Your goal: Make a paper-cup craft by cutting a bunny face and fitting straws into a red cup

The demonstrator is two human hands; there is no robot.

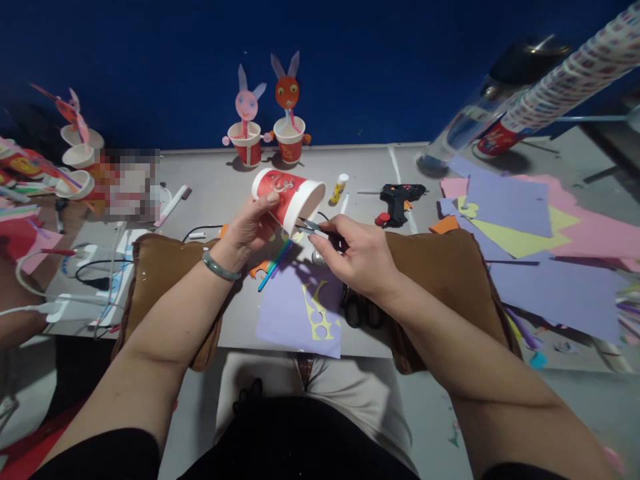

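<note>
One part-hidden tool (pixel 311 225) in right hand (pixel 364 252)

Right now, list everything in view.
table: 1, grey, middle
cup: 1, red, centre
tool: 1, grey, centre
rabbit cups: 2, red, back
glue stick: 1, yellow, centre
glue gun: 1, black, right
scissors: 1, black, table front
paper: several, mixed, centre and right
cushions: 2, brown, front
bottle: 1, clear, back right
cup stack: 1, mixed, right
other cups: several, red, left
power strips: several, white, left
bracelet: 1, green, centre left
left hand: 1, bare, holding cup
right hand: 1, bare, holding tool
</note>
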